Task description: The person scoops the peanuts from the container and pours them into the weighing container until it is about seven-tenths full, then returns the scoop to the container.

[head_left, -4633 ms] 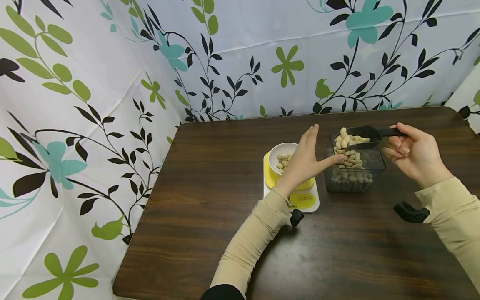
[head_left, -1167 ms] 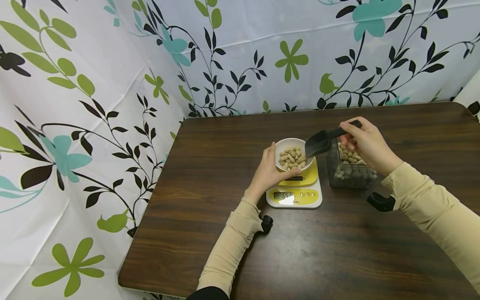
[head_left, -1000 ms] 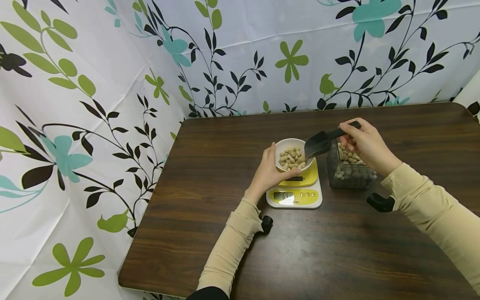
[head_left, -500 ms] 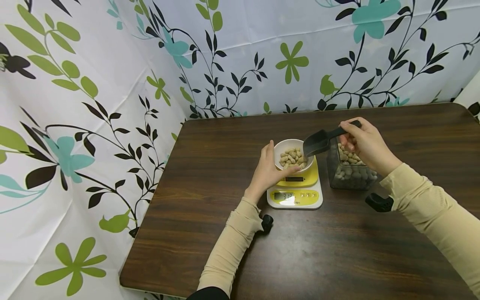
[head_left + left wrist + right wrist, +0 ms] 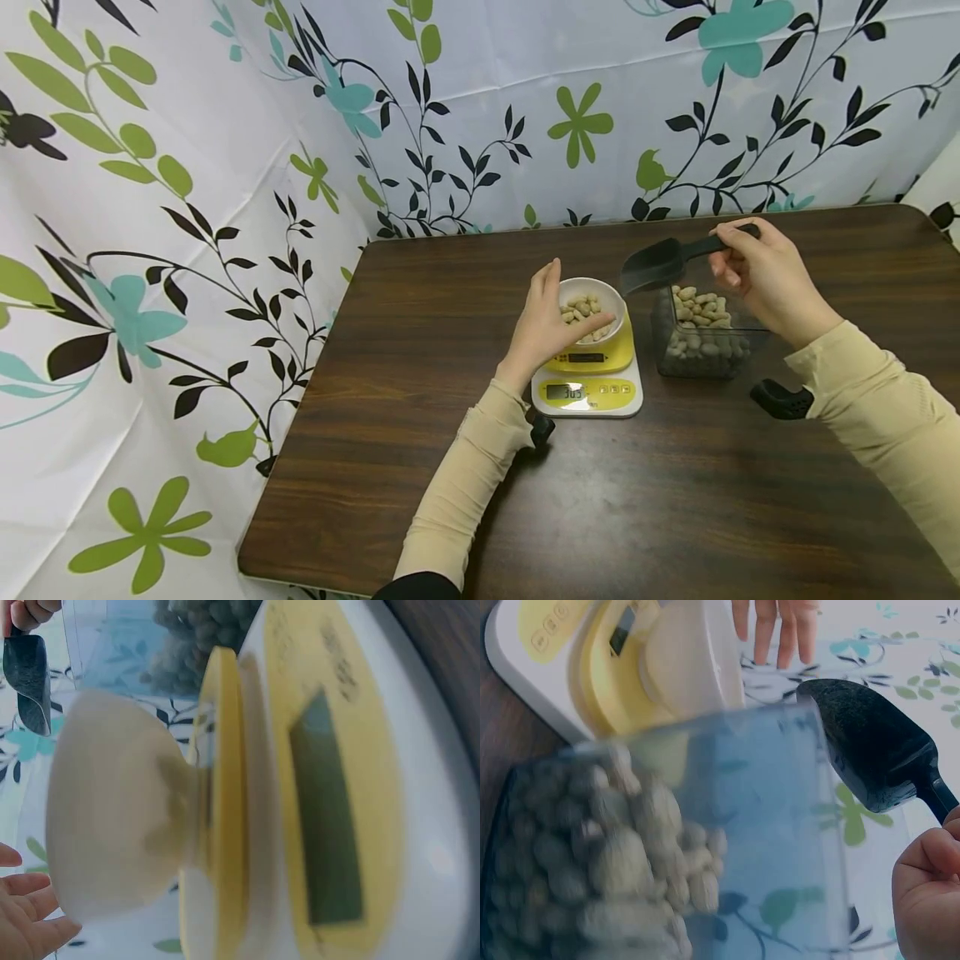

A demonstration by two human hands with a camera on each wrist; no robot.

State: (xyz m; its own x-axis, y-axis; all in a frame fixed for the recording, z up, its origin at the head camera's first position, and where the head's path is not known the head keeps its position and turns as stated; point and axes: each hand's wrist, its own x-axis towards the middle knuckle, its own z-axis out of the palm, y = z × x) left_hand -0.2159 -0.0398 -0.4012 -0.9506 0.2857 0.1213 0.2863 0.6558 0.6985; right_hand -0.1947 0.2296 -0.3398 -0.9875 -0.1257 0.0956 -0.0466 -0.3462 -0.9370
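My left hand (image 5: 536,329) is spread beside the white bowl (image 5: 617,310), thumb reaching across its near side. In the left wrist view the fingertips (image 5: 56,930) lie close to the rim; whether they touch it I cannot tell. Peanuts in their shells (image 5: 579,308) lie in the bowl. It stands on a yellow and white kitchen scale (image 5: 633,387), its lit display hard to read. My right hand (image 5: 776,279) pinches the handle of a black scoop (image 5: 654,265), held above the table between bowl and container. The scoop looks empty in the right wrist view.
A clear square container (image 5: 738,354) with more peanuts (image 5: 699,308) stands right of the scale, under my right hand. The dark wooden table (image 5: 390,400) extends left and front. A patterned curtain (image 5: 480,108) hangs behind and along the left side.
Earlier the scoop held peanuts above the container, then dipped at the bowl's rim. It has now moved right and up, away from the bowl. My left hand has loosened from the bowl's side.
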